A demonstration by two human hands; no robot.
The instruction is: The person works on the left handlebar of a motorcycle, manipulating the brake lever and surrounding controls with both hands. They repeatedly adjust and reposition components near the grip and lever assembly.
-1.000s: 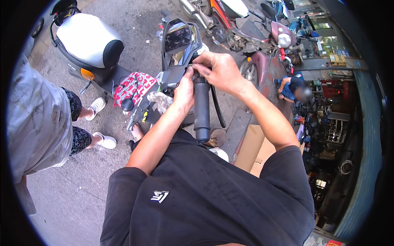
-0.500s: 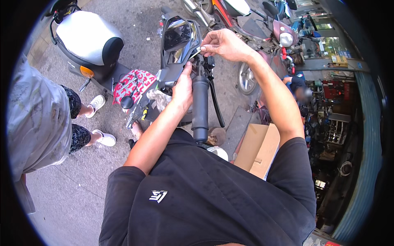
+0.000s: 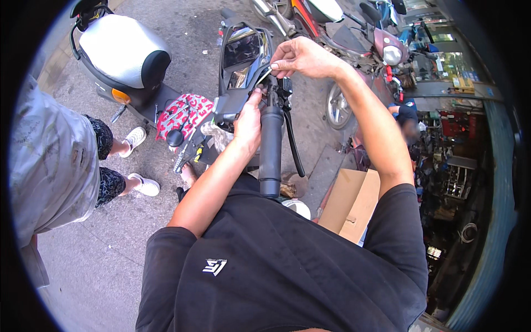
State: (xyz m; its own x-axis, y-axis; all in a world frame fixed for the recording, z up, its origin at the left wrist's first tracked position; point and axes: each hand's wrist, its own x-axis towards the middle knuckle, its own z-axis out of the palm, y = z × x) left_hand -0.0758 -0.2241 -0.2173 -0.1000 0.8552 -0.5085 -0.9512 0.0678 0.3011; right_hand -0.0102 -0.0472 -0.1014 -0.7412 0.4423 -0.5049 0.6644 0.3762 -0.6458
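A dark angular instrument panel [image 3: 243,55] with a glossy, reflecting face sits at the front of a handlebar. My left hand [image 3: 248,124] is closed on the panel's lower right edge, its thumb on top and the other fingers partly hidden. Above it, my right hand [image 3: 304,58] pinches the end of a thin pale strip [image 3: 265,75] at the panel's right edge; whether the strip is film or wire I cannot tell. Below my fingers lies a black handlebar grip [image 3: 270,149], with a black brake lever [image 3: 293,144] to its right.
At left stands a person in a stained grey shirt [image 3: 61,160], beside a scooter with a white seat [image 3: 116,47]. A patterned red-and-grey cloth [image 3: 185,110] lies left of the panel. An open cardboard box [image 3: 348,202] is by my right elbow. Motorcycles [image 3: 381,50] stand at the far right.
My hands hold nearly the same places. The pale strip shows a little more between my right fingers and the panel. The whole view has shifted slightly.
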